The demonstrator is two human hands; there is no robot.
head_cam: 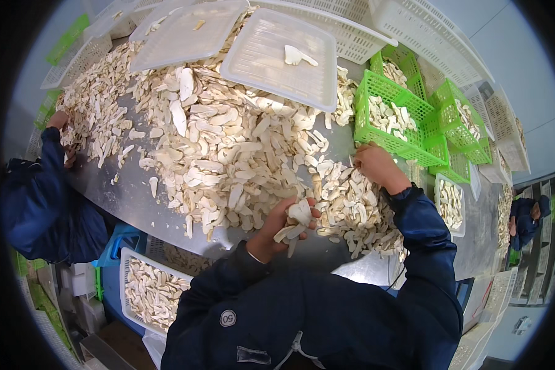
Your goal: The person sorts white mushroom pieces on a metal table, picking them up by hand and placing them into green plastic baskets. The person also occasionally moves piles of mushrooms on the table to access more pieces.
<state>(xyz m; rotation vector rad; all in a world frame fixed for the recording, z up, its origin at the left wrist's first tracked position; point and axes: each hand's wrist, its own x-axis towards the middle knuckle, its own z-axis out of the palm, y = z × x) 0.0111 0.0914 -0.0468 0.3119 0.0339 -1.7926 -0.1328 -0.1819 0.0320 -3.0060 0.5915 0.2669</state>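
A large heap of dried mushroom slices [222, 138] covers the metal table before me. My left hand [282, 226], palm up near the table's front edge, holds several pale slices [299, 212]. To the right, my right hand [376, 166] is over a smaller pile of slices [351, 199], just below the corner of a green plastic basket [395, 143] with slices inside. Its fingers are bent together; whether they pinch a slice cannot be seen. A translucent plastic lid or tray [282, 37] lies on the heap with one white slice [300, 55] on it.
More green baskets [457, 120] and a white tray of slices [449, 203] stand at the right. White perforated crates [333, 23] line the back. A white crate of slices [150, 291] sits below the table's front edge. Co-workers [55, 203] are at the far left and far right.
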